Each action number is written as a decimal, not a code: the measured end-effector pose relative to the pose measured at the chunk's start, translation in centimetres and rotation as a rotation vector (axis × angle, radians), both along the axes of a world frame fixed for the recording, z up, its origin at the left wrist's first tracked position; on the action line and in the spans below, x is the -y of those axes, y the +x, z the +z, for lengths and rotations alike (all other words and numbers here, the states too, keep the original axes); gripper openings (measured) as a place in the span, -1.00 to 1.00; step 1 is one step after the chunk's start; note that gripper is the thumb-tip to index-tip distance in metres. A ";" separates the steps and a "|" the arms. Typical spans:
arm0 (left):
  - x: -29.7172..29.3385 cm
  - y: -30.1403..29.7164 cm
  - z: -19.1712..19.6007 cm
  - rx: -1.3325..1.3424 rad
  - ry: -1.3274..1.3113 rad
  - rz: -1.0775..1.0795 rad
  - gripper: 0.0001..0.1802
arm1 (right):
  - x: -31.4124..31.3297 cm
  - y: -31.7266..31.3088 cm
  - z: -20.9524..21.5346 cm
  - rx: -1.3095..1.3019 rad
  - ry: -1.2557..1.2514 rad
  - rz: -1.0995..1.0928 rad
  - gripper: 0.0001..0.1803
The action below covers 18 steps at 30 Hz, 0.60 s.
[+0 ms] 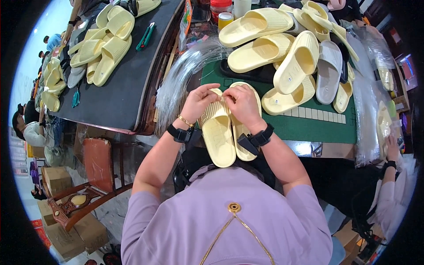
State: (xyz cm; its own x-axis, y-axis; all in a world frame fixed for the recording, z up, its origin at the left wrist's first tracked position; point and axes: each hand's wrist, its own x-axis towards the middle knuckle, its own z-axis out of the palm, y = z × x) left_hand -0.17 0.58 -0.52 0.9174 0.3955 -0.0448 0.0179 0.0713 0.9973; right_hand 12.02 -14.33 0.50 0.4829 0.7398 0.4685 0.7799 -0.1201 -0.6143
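Head view: pale-yellow ribbed rubbery slides point(221, 142) sit paired at the near edge of a flat green mat point(296, 131), heels lapward, probably to present toes to left hand point(201, 100) and right hand point(241, 102), both pinched closed there, contents unclear; clear plastic strands point(176, 75) beyond-left, presumably kept handy.

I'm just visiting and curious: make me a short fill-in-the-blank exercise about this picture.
1. The left hand and right hand are over two pale ____ slippers.
2. The mat on the worktable is ____.
3. The chair stands to the person's ____.
4. The bracelet circles the ____ wrist.

Missing words: yellow; green; left; left.
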 end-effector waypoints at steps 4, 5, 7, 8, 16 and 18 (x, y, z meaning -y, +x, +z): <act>0.1 0.0 0.2 -0.003 -0.024 0.023 -0.58 | 0.0 0.0 0.0 -0.008 -0.007 -0.008 -0.95; 0.1 -0.1 0.3 0.003 -0.026 0.027 -0.58 | 0.1 0.0 0.0 -0.009 0.003 -0.004 -0.95; 0.2 -0.1 0.3 0.006 -0.025 0.041 -0.57 | 0.1 0.0 0.0 -0.006 0.003 -0.004 -0.96; 0.2 -0.1 0.4 0.007 -0.023 0.044 -0.56 | 0.1 -0.1 0.0 -0.010 0.005 -0.003 -0.96; 0.1 -0.1 0.3 0.026 -0.040 0.059 -0.54 | 0.1 0.0 -0.1 -0.008 0.011 0.001 -0.96; 0.1 -0.1 0.2 0.023 -0.026 0.066 -0.54 | 0.0 0.0 -0.1 -0.008 0.015 0.006 -0.95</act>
State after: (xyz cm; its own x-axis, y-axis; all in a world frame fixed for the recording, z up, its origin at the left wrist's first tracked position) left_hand -0.26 0.48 -0.30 0.8904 0.4539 -0.0348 -0.0109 0.0977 0.9952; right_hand 11.99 -14.38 0.39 0.4824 0.7354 0.4759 0.7758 -0.1064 -0.6219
